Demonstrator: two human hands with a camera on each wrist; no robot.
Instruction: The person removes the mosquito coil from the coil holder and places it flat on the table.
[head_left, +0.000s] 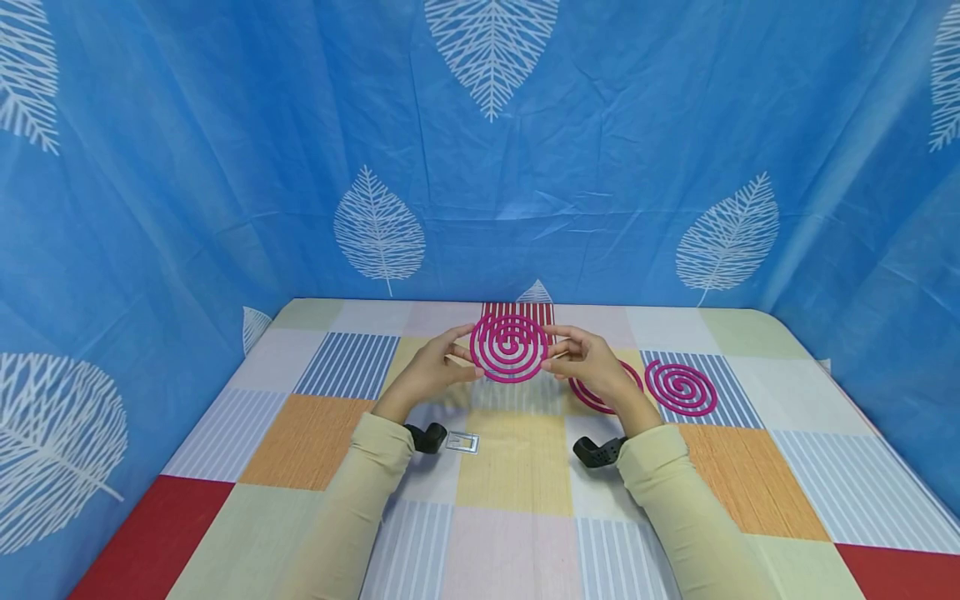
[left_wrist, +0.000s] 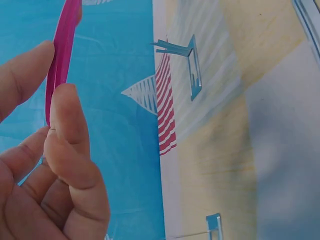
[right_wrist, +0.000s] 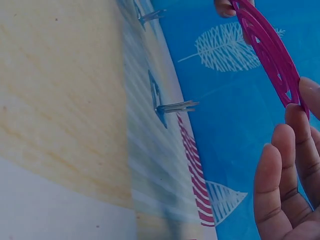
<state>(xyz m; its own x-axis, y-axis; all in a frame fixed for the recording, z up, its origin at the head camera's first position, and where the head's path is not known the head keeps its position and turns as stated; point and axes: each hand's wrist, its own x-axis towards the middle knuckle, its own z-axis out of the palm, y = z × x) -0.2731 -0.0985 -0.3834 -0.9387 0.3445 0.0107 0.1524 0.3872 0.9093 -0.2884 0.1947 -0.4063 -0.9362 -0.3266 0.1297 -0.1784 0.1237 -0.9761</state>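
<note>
A magenta mosquito coil [head_left: 510, 347] is held up above the table, its flat face toward the head camera. My left hand [head_left: 435, 367] pinches its left rim between thumb and fingers. On the opposite rim, my right hand [head_left: 588, 367] pinches it the same way. Both wrist views show the coil nearly edge-on, with left fingers [left_wrist: 70, 120] and right fingers [right_wrist: 297, 125] at its edge. A second coil [head_left: 592, 405] lies on the table, partly hidden behind the right hand. Farther right lies a third coil [head_left: 681, 388].
A small flat metal stand [head_left: 462, 442] lies near the left wrist. Past the hands, a metal stand [right_wrist: 159, 102] with raised prongs sits on the patchwork tablecloth [head_left: 517, 467]; another stand [right_wrist: 142, 17] is beside it. A blue leaf-print curtain [head_left: 600, 208] surrounds the table's back and sides.
</note>
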